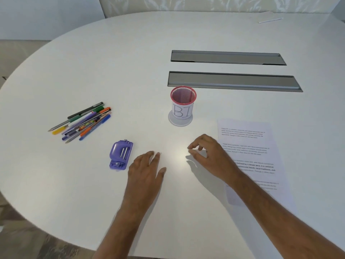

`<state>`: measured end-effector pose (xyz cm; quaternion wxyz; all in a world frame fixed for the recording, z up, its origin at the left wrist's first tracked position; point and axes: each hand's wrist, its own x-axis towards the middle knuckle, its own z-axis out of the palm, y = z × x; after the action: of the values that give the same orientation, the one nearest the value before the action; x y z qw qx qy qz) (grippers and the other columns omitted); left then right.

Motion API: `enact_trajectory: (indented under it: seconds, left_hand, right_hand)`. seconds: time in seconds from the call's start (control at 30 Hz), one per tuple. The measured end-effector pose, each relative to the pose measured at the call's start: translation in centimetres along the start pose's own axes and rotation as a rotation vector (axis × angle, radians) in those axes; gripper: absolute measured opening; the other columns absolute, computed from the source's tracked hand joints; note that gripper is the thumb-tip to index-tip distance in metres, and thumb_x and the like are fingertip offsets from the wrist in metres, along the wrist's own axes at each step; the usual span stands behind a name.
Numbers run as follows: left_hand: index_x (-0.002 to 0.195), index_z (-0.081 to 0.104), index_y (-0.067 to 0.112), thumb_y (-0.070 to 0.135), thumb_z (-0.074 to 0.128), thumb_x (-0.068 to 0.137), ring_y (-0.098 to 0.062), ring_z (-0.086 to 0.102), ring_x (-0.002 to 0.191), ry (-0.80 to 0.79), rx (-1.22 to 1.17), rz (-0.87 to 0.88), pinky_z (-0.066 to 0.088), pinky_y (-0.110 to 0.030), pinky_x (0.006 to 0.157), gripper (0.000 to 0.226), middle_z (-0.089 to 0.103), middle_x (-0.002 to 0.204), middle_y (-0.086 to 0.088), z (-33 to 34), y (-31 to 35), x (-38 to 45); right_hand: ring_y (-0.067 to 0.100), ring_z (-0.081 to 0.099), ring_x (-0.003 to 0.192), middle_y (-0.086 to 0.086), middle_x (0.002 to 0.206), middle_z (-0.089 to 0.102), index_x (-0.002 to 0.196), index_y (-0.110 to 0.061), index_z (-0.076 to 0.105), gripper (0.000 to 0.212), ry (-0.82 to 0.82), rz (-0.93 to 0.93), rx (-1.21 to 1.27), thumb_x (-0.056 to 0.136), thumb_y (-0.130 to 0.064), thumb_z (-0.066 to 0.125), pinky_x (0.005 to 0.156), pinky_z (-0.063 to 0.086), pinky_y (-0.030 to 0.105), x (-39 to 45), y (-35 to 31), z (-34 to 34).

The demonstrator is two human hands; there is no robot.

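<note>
Idling empty over the worktop (84, 184): left hand (145, 171) fingers straight, right hand (211, 156) fingers loosely curled. Purple hole punch (121, 155) just left of them, printed sheet (248, 141) right, likely staged within reach.

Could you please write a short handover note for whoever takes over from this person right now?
The left hand is open, fingers straight, beside the purple hole punch and not touching it.
The right hand has loosely curled fingers, holds nothing, and is at the left edge of the printed sheets.
The pens lie in a loose pile at the far left. The red mesh cup stands upright with nothing seen inside.
Done: nothing picked up yet.
Left: probably punching the sheets or loading pens into the cup.
</note>
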<state>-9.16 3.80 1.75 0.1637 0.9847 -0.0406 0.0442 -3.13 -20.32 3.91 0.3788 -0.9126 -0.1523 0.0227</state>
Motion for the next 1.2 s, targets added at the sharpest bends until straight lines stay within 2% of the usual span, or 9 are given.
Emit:
enact_trajectory:
  seconds: [0.07,0.2,0.3,0.47,0.6,0.73,0.93,1.07,1.2]
  left_hand:
    - [0.138,0.068,0.006,0.025,0.077,0.095,-0.041,0.064,0.127,0.012,0.046,0.039,0.054,-0.054,0.101,0.048,0.068,0.141,-0.018,-0.1,0.0,-0.1]
    - [0.132,0.073,0.005,0.023,0.083,0.09,-0.044,0.069,0.119,0.049,0.095,0.104,0.059,-0.054,0.093,0.047,0.072,0.134,-0.021,-0.2,-0.4,0.1]
    - [0.13,0.074,0.005,0.023,0.084,0.089,-0.043,0.07,0.117,0.052,0.102,0.125,0.06,-0.053,0.091,0.046,0.072,0.133,-0.021,-0.2,-0.8,0.2]
    - [0.129,0.074,0.003,0.021,0.084,0.089,-0.043,0.07,0.118,0.038,0.066,0.135,0.06,-0.053,0.093,0.044,0.072,0.134,-0.021,-0.4,-1.5,0.2]
    - [0.124,0.075,-0.001,0.013,0.087,0.086,-0.043,0.072,0.115,0.061,0.015,0.156,0.06,-0.053,0.092,0.043,0.073,0.13,-0.024,-0.7,-1.9,0.2]
    - [0.121,0.077,-0.003,0.01,0.089,0.083,-0.043,0.074,0.11,0.089,0.002,0.194,0.061,-0.052,0.09,0.042,0.075,0.126,-0.025,-1.0,-2.4,0.3]
    - [0.125,0.075,-0.001,0.012,0.085,0.088,-0.043,0.071,0.115,0.063,-0.028,0.195,0.061,-0.052,0.093,0.04,0.073,0.131,-0.023,-1.2,-2.9,0.4]
    - [0.128,0.074,0.001,0.014,0.081,0.091,-0.042,0.07,0.117,0.047,-0.026,0.206,0.06,-0.052,0.095,0.04,0.072,0.133,-0.022,-1.3,-3.2,0.6]
    - [0.128,0.074,0.001,0.012,0.082,0.09,-0.041,0.071,0.115,0.037,-0.032,0.23,0.061,-0.051,0.095,0.04,0.073,0.132,-0.021,-1.4,-3.5,0.7]
  right_hand:
    - [0.016,0.061,0.092,0.0,0.104,0.068,0.103,-0.016,0.076,0.007,-0.036,-0.018,-0.007,0.098,-0.014,0.073,0.085,0.039,0.01,0.6,-0.8,1.3]
    - [0.016,0.063,0.091,-0.001,0.103,0.069,0.103,-0.015,0.075,0.005,-0.064,-0.028,-0.003,0.099,-0.016,0.073,0.085,0.049,0.025,1.7,-2.2,3.8]
    - [0.016,0.063,0.09,-0.001,0.101,0.068,0.102,-0.016,0.074,0.004,-0.08,-0.021,-0.017,0.1,-0.018,0.072,0.083,0.051,0.028,2.4,-2.8,5.1]
    - [0.012,0.061,0.086,-0.002,0.098,0.067,0.1,-0.017,0.075,0.003,-0.07,-0.016,-0.034,0.1,-0.017,0.072,0.079,0.049,0.022,3.5,-2.9,6.2]
    - [-0.002,0.057,0.084,-0.012,0.093,0.061,0.099,-0.022,0.074,0.003,-0.086,-0.013,-0.051,0.1,-0.021,0.071,0.074,0.041,0.011,4.3,-2.9,7.0]
    - [-0.009,0.056,0.085,-0.016,0.092,0.06,0.099,-0.022,0.077,0.006,-0.112,-0.043,-0.05,0.1,-0.022,0.072,0.074,0.042,0.008,5.0,-3.3,7.6]
    - [0.011,0.062,0.093,-0.012,0.099,0.063,0.103,-0.022,0.077,0.011,-0.17,-0.12,-0.113,0.103,-0.025,0.067,0.08,0.056,0.036,5.3,-4.0,7.0]
    - [0.02,0.063,0.102,-0.004,0.111,0.066,0.11,-0.021,0.074,0.016,-0.214,-0.184,-0.225,0.108,-0.024,0.059,0.081,0.056,0.042,5.5,-4.2,6.6]
    - [0.024,0.065,0.094,0.0,0.11,0.067,0.11,-0.018,0.073,0.014,-0.163,-0.322,-0.336,0.107,-0.017,0.059,0.07,0.056,0.041,4.8,-4.1,6.4]
